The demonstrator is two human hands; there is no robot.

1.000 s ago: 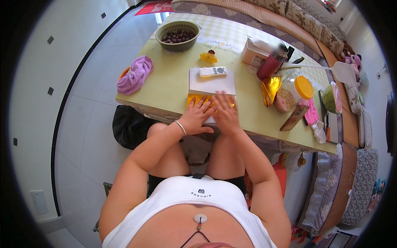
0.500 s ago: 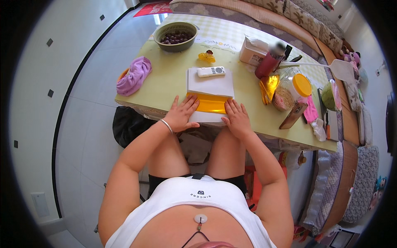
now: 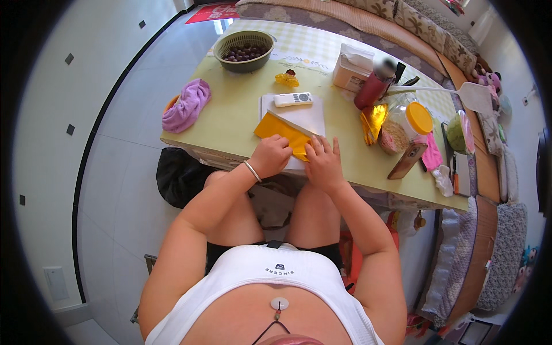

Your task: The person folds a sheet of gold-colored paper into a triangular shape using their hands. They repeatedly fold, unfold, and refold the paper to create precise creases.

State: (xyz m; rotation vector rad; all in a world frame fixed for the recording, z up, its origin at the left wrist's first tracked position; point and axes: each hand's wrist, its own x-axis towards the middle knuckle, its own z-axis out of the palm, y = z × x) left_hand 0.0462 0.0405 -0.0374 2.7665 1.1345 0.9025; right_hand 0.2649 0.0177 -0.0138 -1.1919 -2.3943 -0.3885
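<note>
A folded sheet of gold foil paper [image 3: 283, 130] lies at a slant over a stack of white paper [image 3: 313, 118] by the near table edge. My left hand [image 3: 272, 156] has its fingers curled onto the sheet's lower edge. At the sheet's right end, my right hand [image 3: 325, 164] grips the corner between thumb and forefinger, its other fingers stretched forward. A white remote control [image 3: 293, 99] rests on the far part of the stack. The thumb tips are partly hidden.
Purple cloth [image 3: 188, 106] lies at left, beyond it a basket of dark round fruit [image 3: 244, 53]. A yellow trinket [image 3: 287, 79] sits behind the stack. On the right stand more gold foil [image 3: 374, 122], a red bottle [image 3: 375, 86], a yellow-lidded jar [image 3: 418, 118] and a phone [image 3: 407, 161].
Both hands lay flat on the gold paper before. The sheet has since turned aslant, its left end swinging away, and my left hand has moved right and curled its fingers on it.
</note>
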